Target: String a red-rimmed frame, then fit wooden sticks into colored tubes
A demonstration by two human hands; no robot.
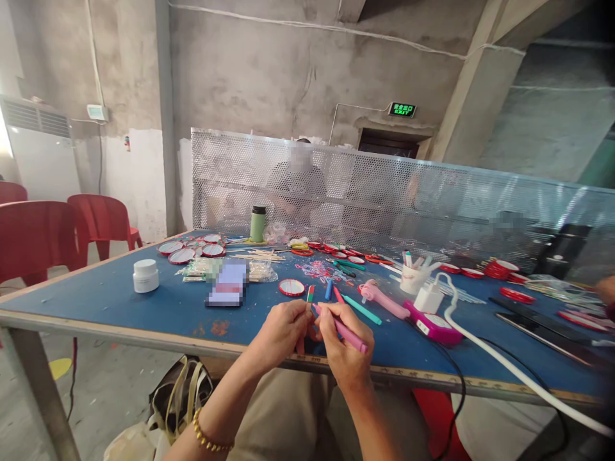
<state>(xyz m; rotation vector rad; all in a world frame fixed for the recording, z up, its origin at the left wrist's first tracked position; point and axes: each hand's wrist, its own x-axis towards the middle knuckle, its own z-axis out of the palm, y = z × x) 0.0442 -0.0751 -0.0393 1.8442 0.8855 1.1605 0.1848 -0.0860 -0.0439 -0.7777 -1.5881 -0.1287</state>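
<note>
White jar (145, 275), green flask (257, 224), red chairs (41, 238)

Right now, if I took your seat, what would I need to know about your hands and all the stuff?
Left hand: pinches a small red-and-green stick, upright.
Right hand: holds a pink marker, its tip at the stick.
Both are over the near edge of the blue table.
Nearby: more markers, a red-rimmed disc, a white jar.
Done: the stick shows red and green.
Left: I cannot tell.
</note>
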